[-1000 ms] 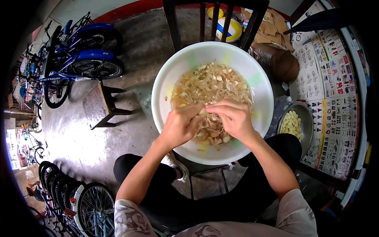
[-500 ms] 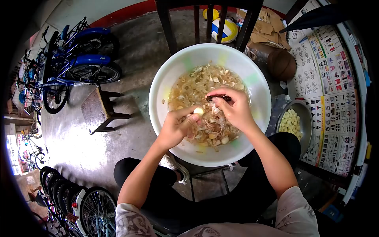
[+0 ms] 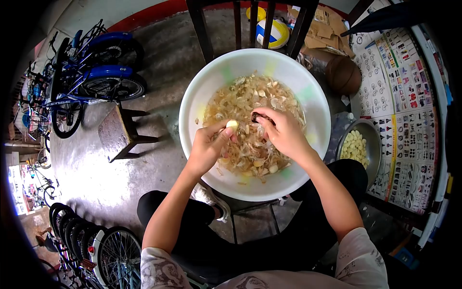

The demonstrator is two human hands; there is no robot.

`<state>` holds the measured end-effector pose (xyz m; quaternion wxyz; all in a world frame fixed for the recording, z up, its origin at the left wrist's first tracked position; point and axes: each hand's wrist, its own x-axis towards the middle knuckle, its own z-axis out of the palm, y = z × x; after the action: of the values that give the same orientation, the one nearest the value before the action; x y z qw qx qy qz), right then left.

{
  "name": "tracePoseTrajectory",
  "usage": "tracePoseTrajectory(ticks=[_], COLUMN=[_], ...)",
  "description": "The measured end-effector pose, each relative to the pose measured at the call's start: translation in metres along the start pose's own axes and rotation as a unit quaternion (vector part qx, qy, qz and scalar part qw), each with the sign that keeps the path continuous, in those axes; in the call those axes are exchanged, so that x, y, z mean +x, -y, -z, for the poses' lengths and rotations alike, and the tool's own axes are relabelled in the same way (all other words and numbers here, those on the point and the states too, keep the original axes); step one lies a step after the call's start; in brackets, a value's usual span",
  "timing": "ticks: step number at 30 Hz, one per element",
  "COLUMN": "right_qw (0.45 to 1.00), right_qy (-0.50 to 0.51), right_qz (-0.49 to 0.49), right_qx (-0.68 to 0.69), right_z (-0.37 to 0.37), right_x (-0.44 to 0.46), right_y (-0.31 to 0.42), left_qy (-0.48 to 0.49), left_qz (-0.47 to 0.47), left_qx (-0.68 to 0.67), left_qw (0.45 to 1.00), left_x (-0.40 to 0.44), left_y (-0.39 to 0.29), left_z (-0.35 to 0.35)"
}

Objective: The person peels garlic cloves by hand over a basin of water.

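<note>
Over the white basin (image 3: 195, 159), our left hand (image 3: 208, 146) pinches a pale clove (image 3: 232, 124) between thumb and fingers. Our right hand (image 3: 284, 132), just beside it but apart, curls its fingers in, thumb and forefinger pinching a small dark piece (image 3: 256, 117); we cannot tell exactly what it is. Beneath both hands, papery brown skins (image 3: 240, 98) float in the basin's water, with a few pale cloves among them. To our right, near our knee, a metal bowl (image 3: 376, 156) holds many peeled cloves (image 3: 354, 146). Behind the basin we see dark chair slats (image 3: 237, 26) and a ball (image 3: 273, 34); to our left stands a wooden stool (image 3: 117, 131).
</note>
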<state>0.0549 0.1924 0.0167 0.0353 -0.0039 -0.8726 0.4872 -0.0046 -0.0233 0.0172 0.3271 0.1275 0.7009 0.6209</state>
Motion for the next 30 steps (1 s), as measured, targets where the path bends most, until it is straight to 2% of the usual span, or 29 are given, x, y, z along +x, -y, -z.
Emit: tracePoseTrajectory(ticks=[2,6,7,8,9,11,14,15,19,22,24,26,27,28,30], right_qw=[0.985,0.97,0.991,0.972,0.972,0.928,0.917,0.909,0.915,0.886,0.904,0.908,0.953,0.975,0.95], right_qy=[0.06,0.077,0.072,0.064,0.063,0.214,0.222,0.237,0.225,0.176,0.164,0.121,0.039,0.006,0.103], right_qz=[-0.12,-0.176,-0.107,-0.035,-0.036,-0.07,-0.108,-0.086,-0.109,-0.18,-0.158,-0.082,-0.095,-0.06,-0.268], right_qx=[0.105,0.151,-0.036,-0.223,-0.222,-0.296,-0.312,-0.331,-0.317,-0.39,-0.363,-0.393,-0.284,-0.214,-0.125], right_z=[0.003,0.003,-0.002,-0.007,-0.008,-0.012,-0.051,-0.055,-0.048,-0.052,-0.042,-0.028,-0.027,-0.018,0.005], right_x=[0.001,0.0,-0.004,-0.006,-0.008,-0.012,-0.016,-0.016,-0.012,-0.005,-0.007,-0.006,-0.003,0.002,0.02], right_y=[0.008,0.005,-0.005,-0.013,-0.018,-0.027,-0.055,-0.047,-0.027,-0.033,-0.033,-0.031,-0.036,-0.03,-0.009], left_qy=[0.0,0.002,0.002,0.0,-0.002,0.002,0.008,0.011,0.012,0.01,-0.003,0.0,0.006,0.004,-0.016], left_qz=[0.005,0.009,0.01,0.015,0.019,0.033,0.046,0.045,0.044,0.041,0.064,0.057,0.051,0.053,0.047], left_qx=[-0.001,0.005,0.005,0.006,0.008,0.011,0.002,-0.008,0.003,-0.006,-0.018,-0.013,-0.006,-0.007,0.006], left_qw=[1.0,1.0,1.0,1.0,1.0,0.999,0.999,0.999,0.999,0.999,0.998,0.998,0.999,0.999,0.999], left_x=[0.0,0.001,0.001,0.0,0.001,0.0,0.0,0.001,0.004,0.002,0.001,0.002,0.002,0.001,0.002], left_y=[0.0,-0.001,-0.002,-0.003,-0.003,-0.003,0.001,0.002,0.005,0.009,0.009,0.01,0.01,0.009,0.005], left_z=[-0.001,-0.002,-0.002,-0.003,-0.004,-0.005,-0.005,-0.006,-0.007,-0.004,-0.005,-0.002,-0.001,-0.001,-0.003])
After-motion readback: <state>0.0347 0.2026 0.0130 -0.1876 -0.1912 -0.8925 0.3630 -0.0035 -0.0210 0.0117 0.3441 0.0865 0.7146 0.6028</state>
